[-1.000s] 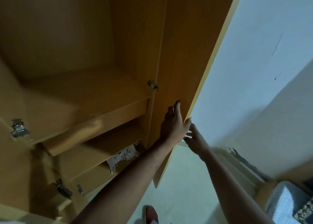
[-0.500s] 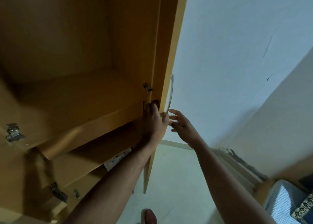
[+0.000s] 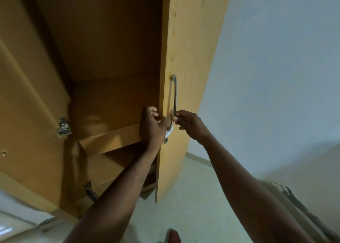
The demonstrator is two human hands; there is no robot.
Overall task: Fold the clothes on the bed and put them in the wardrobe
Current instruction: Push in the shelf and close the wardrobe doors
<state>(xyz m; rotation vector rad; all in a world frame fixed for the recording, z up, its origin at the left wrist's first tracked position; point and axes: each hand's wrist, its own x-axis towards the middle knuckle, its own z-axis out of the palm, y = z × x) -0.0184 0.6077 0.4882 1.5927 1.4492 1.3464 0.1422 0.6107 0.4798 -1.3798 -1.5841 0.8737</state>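
The wooden wardrobe stands open in front of me, with a bare shelf [image 3: 110, 141] inside. Its right door [image 3: 185, 49] is turned edge-on, its outer face toward me. My left hand [image 3: 150, 126] curls round the door's free edge at shelf height. My right hand [image 3: 189, 122] pinches the lower part of the metal door handle [image 3: 174, 93]. No clothes are in view.
The left door [image 3: 27, 114] hangs open at the left, with metal hinges [image 3: 63, 126] on its inner side. A white wall [image 3: 276, 68] runs along the right. Pale floor [image 3: 193, 196] lies below, and a red shoe tip [image 3: 173, 236] shows at the bottom.
The right door has swung from wide open toward the wardrobe. My left hand shifted from its inner face to its edge. My right hand reached the handle and took hold.
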